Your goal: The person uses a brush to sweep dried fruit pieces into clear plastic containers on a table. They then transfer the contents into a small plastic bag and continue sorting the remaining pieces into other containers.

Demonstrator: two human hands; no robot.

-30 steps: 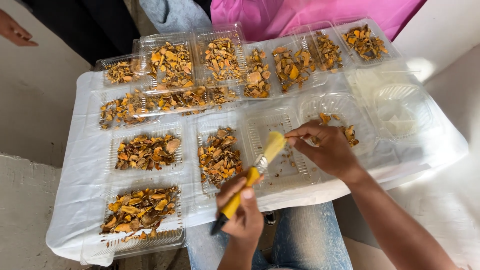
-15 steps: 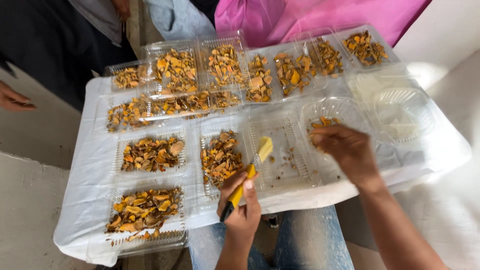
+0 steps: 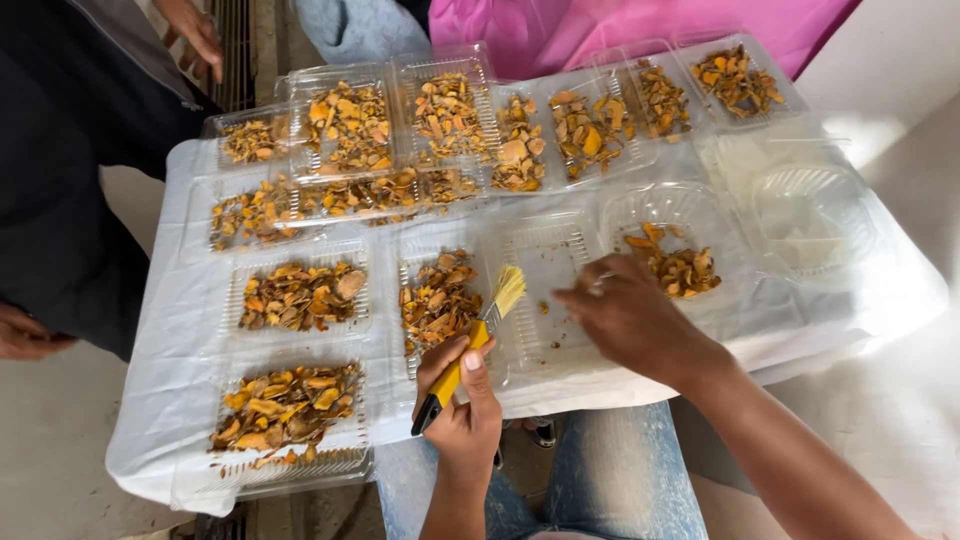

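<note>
The left hand [image 3: 462, 405] is clamping a yellow-handled brush [image 3: 478, 338], bristles tilting over the nearly bare tray [image 3: 560, 300], while the right hand [image 3: 628, 315], fingers loosely together, is steadying that tray's right side on the bench [image 3: 180, 400].

- Your left hand [image 3: 460, 400] grips the brush [image 3: 478, 335], bristles over the near-empty tray [image 3: 548, 290]
- Your right hand [image 3: 630, 315] rests on that tray, right of the brush
- More filled trays [image 3: 300, 295] lie left and behind

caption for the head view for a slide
Left hand holds a yellow brush over a clear tray; right hand reaches in.
</note>
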